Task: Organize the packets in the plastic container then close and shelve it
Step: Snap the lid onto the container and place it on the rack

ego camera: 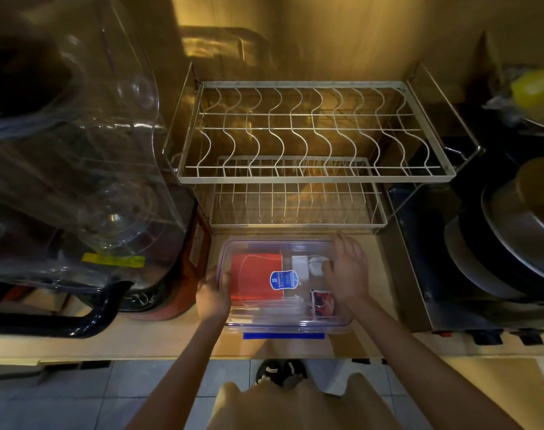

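Note:
A clear plastic container [255,318] with a transparent lid and a blue latch at its front stands on the counter just before the dish rack. Through the lid I see an orange-red packet [252,277], a blue label [283,280], white packets [308,265] and a small red-and-white packet [322,301]. My left hand [211,293] holds the container's left edge, fingers curled over the rim. My right hand [346,270] lies flat on the lid's right side, fingers spread.
A two-tier wire dish rack [314,169] stands behind the container, bare. A large clear plastic cover [78,169] and a dark handle [78,318] crowd the left. Pans and lids [512,243] sit on a stove at the right. The counter edge [171,352] runs below.

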